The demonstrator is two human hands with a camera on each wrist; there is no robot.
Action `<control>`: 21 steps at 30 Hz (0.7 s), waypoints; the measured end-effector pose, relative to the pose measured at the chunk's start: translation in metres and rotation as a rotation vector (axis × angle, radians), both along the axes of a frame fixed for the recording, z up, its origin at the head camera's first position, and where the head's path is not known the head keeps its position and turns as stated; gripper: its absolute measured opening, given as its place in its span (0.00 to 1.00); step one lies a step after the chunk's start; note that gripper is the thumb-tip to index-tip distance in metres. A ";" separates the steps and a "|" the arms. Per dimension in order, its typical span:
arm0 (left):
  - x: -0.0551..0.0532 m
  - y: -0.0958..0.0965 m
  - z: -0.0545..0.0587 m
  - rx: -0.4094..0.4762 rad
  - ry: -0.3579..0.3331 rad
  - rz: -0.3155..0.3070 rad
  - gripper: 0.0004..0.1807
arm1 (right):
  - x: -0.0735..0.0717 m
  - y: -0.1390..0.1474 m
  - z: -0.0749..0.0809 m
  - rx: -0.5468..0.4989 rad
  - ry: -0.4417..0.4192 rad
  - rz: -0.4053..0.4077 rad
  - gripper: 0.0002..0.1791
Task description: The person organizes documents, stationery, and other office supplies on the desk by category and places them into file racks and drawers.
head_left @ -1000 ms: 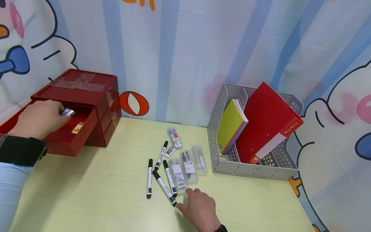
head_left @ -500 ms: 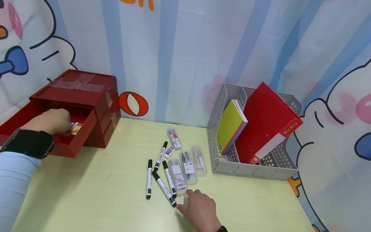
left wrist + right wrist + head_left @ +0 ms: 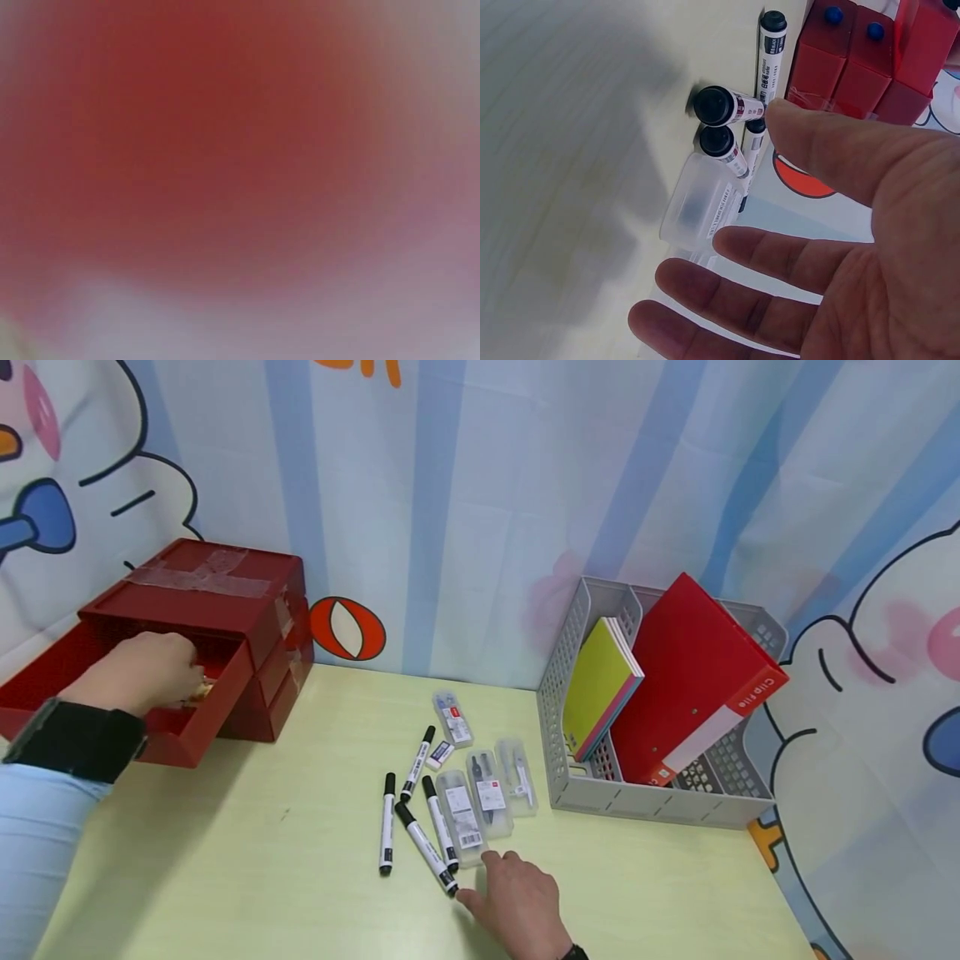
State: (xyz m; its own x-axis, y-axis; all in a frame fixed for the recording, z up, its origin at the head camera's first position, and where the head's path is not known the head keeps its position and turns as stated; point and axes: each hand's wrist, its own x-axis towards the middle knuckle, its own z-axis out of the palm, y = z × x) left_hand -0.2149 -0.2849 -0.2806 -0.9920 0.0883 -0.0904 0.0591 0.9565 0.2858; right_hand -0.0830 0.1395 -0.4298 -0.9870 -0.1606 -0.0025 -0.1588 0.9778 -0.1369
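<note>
My left hand (image 3: pixel 146 672) reaches down into the open top drawer (image 3: pixel 202 727) of a dark red drawer box. Its fingers bend downward by a small yellowish block (image 3: pixel 202 688) near the drawer's front corner. The fingertips are hidden, and I cannot tell whether they still hold the small eraser seen earlier. My right hand (image 3: pixel 521 902) is relaxed low over the table, thumb and fingers apart, with nothing in its grasp. Near its thumb lies a whiteboard marker (image 3: pixel 426 847). Just beyond its fingers is a clear plastic case (image 3: pixel 461 817). The left wrist view is only a red blur.
More markers (image 3: pixel 386 822), an eraser (image 3: pixel 439 755), a compass case (image 3: pixel 489 793), another clear case (image 3: pixel 516 775) and a small labelled case (image 3: pixel 453 718) lie mid-table. A grey file holder (image 3: pixel 645 800) with notebooks (image 3: pixel 600 689) and a red clip file (image 3: pixel 690 685) stands at the right.
My left hand has lowered a small eraser into the drawer beside the yellowish block, then shifted slightly right; the eraser is now hidden. The right hand has stayed put.
</note>
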 end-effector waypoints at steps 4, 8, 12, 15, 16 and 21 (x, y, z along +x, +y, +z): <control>0.005 0.022 0.007 -0.021 0.148 -0.018 0.16 | 0.000 -0.001 0.001 -0.002 -0.007 -0.006 0.27; 0.008 0.049 0.010 -0.084 0.255 -0.045 0.20 | -0.001 -0.001 0.001 -0.003 -0.009 -0.011 0.27; 0.011 0.076 0.009 -0.110 0.333 -0.099 0.22 | -0.001 -0.001 0.001 -0.007 -0.006 -0.014 0.27; 0.012 0.096 0.004 -0.112 0.363 -0.146 0.23 | -0.001 0.000 0.001 -0.010 -0.006 -0.016 0.27; 0.012 0.101 0.002 -0.115 0.372 -0.164 0.23 | -0.002 0.000 0.001 -0.008 -0.004 -0.017 0.27; 0.008 0.130 -0.023 -0.138 0.408 -0.258 0.21 | -0.003 0.003 0.001 -0.003 -0.004 -0.027 0.27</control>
State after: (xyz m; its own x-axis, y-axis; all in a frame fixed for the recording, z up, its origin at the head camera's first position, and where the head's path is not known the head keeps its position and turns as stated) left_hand -0.2066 -0.1553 -0.3039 -0.8963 0.3502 0.2721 0.3794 0.9232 0.0615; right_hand -0.0862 0.1421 -0.4292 -0.9910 -0.1335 -0.0059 -0.1313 0.9813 -0.1405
